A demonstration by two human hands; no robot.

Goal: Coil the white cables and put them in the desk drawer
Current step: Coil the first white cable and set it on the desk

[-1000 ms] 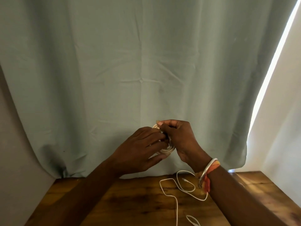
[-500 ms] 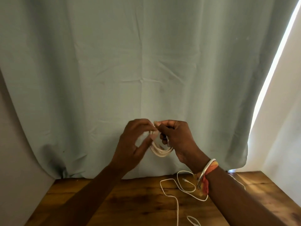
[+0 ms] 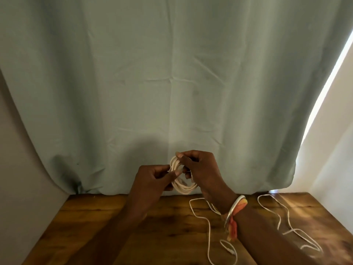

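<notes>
A small coil of white cable is held up above the back edge of the wooden desk. My right hand pinches the coil's top with thumb and fingers. My left hand pinches the coil's left side with its fingertips. A loose white cable trails over the desk under my right wrist. Another loose white cable lies in loops at the right of the desk. No drawer is in view.
A pale green curtain hangs right behind the desk. A grey wall borders the left side, and bright daylight shows past the curtain's right edge. A metal bangle and an orange band sit on my right wrist.
My left hand opened away from the coil, then came back lower and pinches its left side. The view has tilted so more of the desk and the right-hand cable shows.
</notes>
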